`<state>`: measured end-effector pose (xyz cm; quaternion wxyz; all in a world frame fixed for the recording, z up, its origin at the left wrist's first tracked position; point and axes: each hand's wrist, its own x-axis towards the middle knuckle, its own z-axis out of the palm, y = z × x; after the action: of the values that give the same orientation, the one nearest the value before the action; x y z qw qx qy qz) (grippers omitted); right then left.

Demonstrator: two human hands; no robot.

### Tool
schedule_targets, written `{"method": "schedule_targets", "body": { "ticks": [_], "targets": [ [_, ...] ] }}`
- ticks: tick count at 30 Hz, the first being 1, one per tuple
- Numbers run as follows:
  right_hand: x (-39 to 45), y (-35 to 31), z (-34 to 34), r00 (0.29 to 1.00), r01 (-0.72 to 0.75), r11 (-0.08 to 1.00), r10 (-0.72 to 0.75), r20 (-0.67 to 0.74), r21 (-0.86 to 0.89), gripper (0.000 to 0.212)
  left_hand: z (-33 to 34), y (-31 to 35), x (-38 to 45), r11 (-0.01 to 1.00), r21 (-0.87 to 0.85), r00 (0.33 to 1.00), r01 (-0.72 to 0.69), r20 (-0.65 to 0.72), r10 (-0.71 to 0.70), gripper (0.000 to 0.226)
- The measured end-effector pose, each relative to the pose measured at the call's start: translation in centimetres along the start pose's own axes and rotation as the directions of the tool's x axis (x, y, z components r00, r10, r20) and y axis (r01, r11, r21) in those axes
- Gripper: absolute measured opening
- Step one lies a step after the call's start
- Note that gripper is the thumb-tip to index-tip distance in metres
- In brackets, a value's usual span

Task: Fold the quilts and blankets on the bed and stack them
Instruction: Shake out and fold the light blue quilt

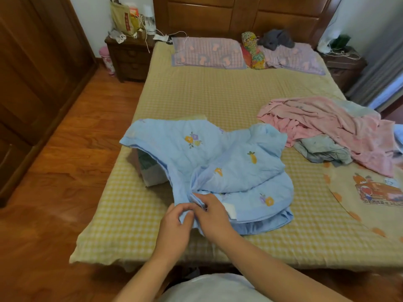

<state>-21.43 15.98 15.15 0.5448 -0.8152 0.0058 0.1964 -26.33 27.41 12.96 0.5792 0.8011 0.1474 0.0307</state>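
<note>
A light blue quilt (220, 164) with small flower and fruit prints lies bunched on the near part of the bed (218, 94). Its left part drapes over a folded pile (150, 171) underneath. My left hand (174, 223) and my right hand (212, 214) meet at the quilt's near corner, and both pinch the blue fabric there. A crumpled pink blanket (340, 125) lies at the right of the bed over a grey-green cloth (322, 149). At the far right a cream blanket (370, 199) with a cartoon print is spread flat.
Two purple pillows (207, 53) and a colourful roll (253, 51) sit by the wooden headboard, with a dark grey cloth (277, 39) on the right pillow. A cluttered nightstand (130, 55) stands left of the bed. A wardrobe (32, 83) lines the left wall beside the wooden floor (65, 171).
</note>
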Motion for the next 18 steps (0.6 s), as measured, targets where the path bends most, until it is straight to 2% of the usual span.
{"method": "schedule_targets", "body": {
  "ticks": [3,7,10,13,18],
  "targets": [
    [0.1,1.0,0.0,0.989,-0.100,0.993,0.093,0.112,0.064,0.042,0.1,-0.1,-0.6,0.994,-0.080,0.997,0.076,-0.006,-0.077,0.009],
    [-0.8,1.6,-0.2,0.985,-0.119,0.993,0.115,0.126,0.022,0.056,0.3,-0.2,-0.9,0.975,-0.137,0.982,0.174,-0.046,-0.181,0.022],
    [-1.2,1.6,-0.4,0.990,-0.047,0.998,0.051,0.131,-0.039,0.043,0.1,-0.2,-0.6,0.975,-0.102,0.976,0.197,-0.069,-0.205,0.016],
    [-1.0,1.4,-0.7,0.991,0.028,0.994,-0.014,0.133,-0.102,0.031,-0.5,-0.5,0.0,0.961,-0.156,0.972,0.230,-0.011,-0.235,0.020],
    [-1.5,1.2,-0.4,0.988,0.123,0.984,-0.111,0.104,-0.125,0.030,-1.4,-0.7,0.6,0.961,-0.193,0.980,0.200,0.052,-0.193,0.029]
  ]
}}
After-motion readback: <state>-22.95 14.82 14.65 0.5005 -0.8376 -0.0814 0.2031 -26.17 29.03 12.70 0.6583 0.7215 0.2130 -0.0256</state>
